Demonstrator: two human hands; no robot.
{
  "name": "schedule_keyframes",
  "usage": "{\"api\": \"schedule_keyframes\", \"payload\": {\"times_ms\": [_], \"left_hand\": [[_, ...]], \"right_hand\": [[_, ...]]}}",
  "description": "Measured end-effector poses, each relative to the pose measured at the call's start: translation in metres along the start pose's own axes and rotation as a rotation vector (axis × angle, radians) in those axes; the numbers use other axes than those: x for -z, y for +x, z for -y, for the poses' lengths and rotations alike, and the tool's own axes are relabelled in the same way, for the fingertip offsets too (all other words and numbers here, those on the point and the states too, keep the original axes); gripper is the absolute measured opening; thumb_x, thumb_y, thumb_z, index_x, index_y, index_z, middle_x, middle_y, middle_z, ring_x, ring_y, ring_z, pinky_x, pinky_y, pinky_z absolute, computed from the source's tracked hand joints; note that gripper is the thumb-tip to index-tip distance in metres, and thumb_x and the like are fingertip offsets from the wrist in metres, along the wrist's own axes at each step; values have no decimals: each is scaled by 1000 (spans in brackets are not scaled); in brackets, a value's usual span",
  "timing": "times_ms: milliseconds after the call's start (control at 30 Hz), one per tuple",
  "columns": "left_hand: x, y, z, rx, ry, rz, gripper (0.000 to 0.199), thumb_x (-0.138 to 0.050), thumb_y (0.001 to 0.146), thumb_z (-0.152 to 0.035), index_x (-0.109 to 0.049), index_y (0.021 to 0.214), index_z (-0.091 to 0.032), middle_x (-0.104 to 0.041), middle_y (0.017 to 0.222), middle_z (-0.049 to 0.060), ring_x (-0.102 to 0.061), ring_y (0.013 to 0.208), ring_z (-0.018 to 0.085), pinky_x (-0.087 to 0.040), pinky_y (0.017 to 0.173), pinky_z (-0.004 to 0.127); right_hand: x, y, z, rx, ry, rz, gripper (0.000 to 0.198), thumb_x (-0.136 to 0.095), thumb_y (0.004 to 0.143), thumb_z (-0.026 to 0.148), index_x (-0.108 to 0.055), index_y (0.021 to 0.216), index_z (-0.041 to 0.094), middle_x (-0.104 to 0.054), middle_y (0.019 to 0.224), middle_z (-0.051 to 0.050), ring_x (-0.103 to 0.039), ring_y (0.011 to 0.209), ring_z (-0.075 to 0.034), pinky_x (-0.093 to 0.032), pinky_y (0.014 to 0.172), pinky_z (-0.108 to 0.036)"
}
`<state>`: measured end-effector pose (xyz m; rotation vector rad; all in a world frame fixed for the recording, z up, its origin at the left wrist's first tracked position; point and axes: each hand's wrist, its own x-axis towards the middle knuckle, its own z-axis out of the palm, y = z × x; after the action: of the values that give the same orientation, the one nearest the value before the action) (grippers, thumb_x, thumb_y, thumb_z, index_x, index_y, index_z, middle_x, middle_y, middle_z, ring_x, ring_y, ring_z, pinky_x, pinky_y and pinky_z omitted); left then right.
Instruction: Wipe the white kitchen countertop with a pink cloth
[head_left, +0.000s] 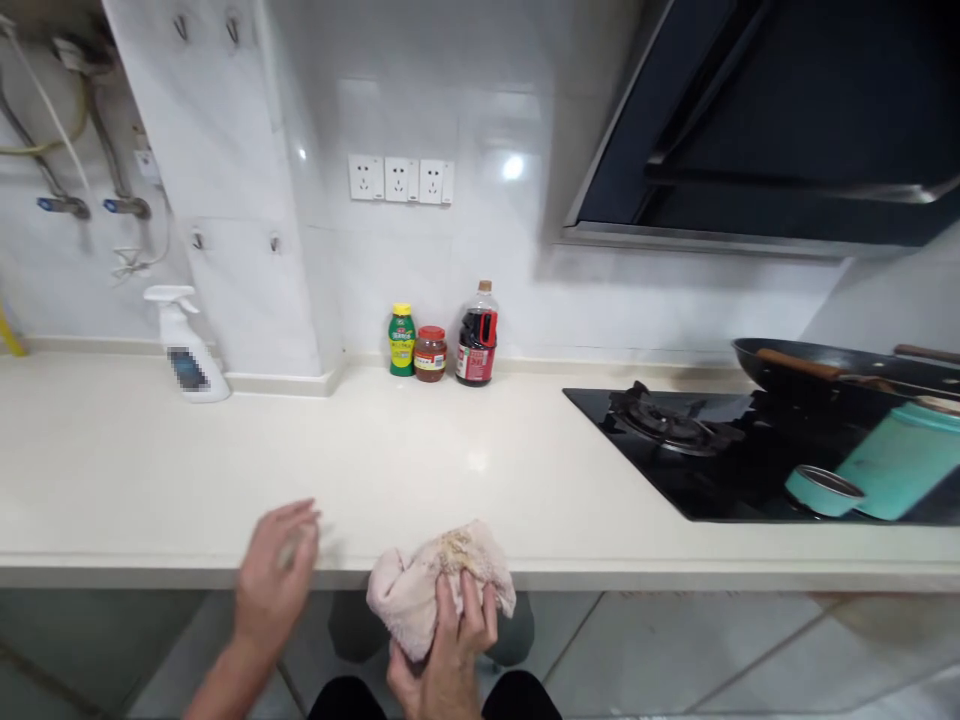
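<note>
Right hand [454, 655]: clamped on a bunched pink cloth [405, 605], thumb beneath, fingers over the top. Cloth sits at the countertop [360, 480] front edge, seen overlapping it; brown specks on its upper face. Bunched grip likely keeps the specks gathered in the folds. Left hand [277, 560]: off the cloth, over the edge to its left, fingers loosely curled; blurred, can't tell if the fingertips meet or pinch anything.

Further out: green bottle [402, 345], red-lidded jar [430, 355] and dark sauce bottle [477, 345] lined up near the back wall, presumably to keep the front usable. Spray bottle [186, 350] upright by the pillar [217, 170], likely parked there within reach. Right: black hob [652, 470] with wok [810, 370], teal canister [904, 460], small teal cup [823, 492].

Edges: front lip right at the cloth, hob's slanting left side, pillar's corner, range hood [750, 130] overhanging right. Widest room to move: countertop between hands and bottles, running left toward the spray bottle.
</note>
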<state>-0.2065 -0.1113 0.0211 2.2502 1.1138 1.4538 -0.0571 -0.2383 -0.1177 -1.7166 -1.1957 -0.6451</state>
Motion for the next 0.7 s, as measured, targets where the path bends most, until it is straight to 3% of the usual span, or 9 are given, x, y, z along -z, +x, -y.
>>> {"api": "schedule_keyframes", "payload": {"times_ms": [100, 200, 333, 400, 467, 567, 700], "left_hand": [[-11, -62, -26, -289, -104, 16, 18, -51, 94, -26, -67, 102, -29, -69, 113, 9, -65, 112, 25, -58, 91, 41], [-30, -105, -49, -578, -149, 104, 35, -54, 89, -14, -61, 120, -28, -63, 127, 12, -58, 124, 24, -55, 96, 38], [-61, -111, -69, -543, 132, 135, 48, -55, 91, -14, -54, 138, -21, -51, 148, 14, -40, 143, 28, -40, 110, 44], [-76, -103, -73, -530, 249, 96, 48, -62, 91, -27, -55, 138, -24, -52, 149, 12, -39, 144, 28, -32, 112, 42], [-91, -96, -76, -551, 311, 70, 53, -70, 86, -42, -57, 135, -26, -55, 147, 11, -41, 142, 28, -26, 114, 42], [-110, -90, -81, -576, 356, 51, 54, -72, 83, -49, -60, 130, -24, -57, 142, 12, -44, 137, 29, -22, 116, 45], [-135, -90, -96, -652, 368, -12, 40, -65, 90, -43, -62, 123, -22, -61, 133, 13, -46, 132, 29, -25, 115, 47]], "right_hand": [[13, -4, -6, 36, 61, 91, 88, -60, 81, 42, -20, 156, 19, -18, 155, -22, -9, 142, -56, -31, 99, -83], [31, -9, -29, 35, 184, 180, 67, -50, 93, 48, -31, 153, 26, -27, 154, -18, -22, 142, -50, -37, 102, -74], [41, -12, -60, -334, 549, 84, 50, -46, 99, 52, -48, 142, 27, -47, 140, -14, -47, 130, -37, -47, 100, -54], [39, -12, -69, -510, 752, 30, 47, -51, 96, 54, -55, 133, 25, -50, 136, -13, -53, 123, -33, -50, 96, -48], [37, -11, -75, -592, 896, 14, 46, -56, 94, 55, -58, 128, 25, -53, 132, -11, -57, 117, -30, -53, 92, -44], [45, -2, -81, -542, 922, 87, 46, -57, 93, 56, -61, 127, 25, -57, 128, -11, -60, 112, -28, -55, 89, -43], [87, 18, -101, -267, 607, 218, 37, -54, 96, 52, -69, 118, 26, -61, 122, -11, -60, 115, -30, -57, 89, -42]]}}
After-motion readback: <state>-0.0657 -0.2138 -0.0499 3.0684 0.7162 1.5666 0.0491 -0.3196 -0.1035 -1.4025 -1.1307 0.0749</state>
